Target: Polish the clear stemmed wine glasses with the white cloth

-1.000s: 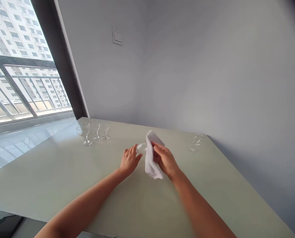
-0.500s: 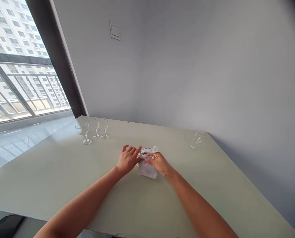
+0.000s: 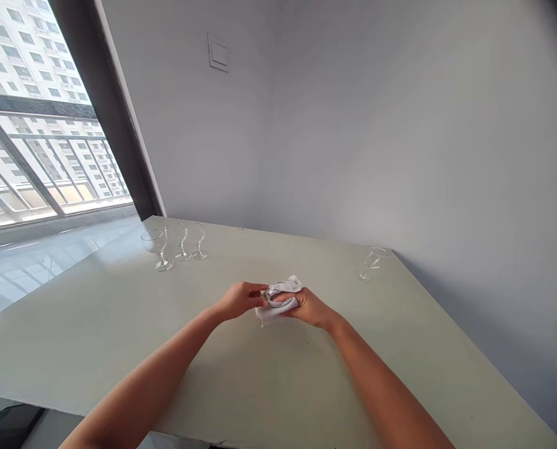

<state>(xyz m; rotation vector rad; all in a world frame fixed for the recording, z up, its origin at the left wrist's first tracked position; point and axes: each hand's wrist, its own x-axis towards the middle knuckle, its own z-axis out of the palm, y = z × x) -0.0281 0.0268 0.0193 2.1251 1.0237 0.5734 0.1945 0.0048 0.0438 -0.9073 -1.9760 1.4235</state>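
Note:
A white cloth (image 3: 285, 287) is bunched over the middle of the table, its lower corner hanging down to the left. My right hand (image 3: 306, 305) is closed on the cloth, with its fingers tucked into the folds. From the left, my left hand (image 3: 243, 299) grips a small clear glass (image 3: 266, 295). Only a bit of that glass shows between the fingers and the cloth; the rest is covered.
Three clear stemmed glasses, the nearest a goblet (image 3: 154, 243), stand together at the back left of the pale table (image 3: 119, 337). Another stemmed glass (image 3: 372, 263) stands near the back right edge. Grey walls (image 3: 353, 125) rise behind, with a window at left.
My left fingers, raised and spread before, have closed lower on the glass. My right hand has pushed deeper into the cloth, and its hanging flap has bunched up and shifted left.

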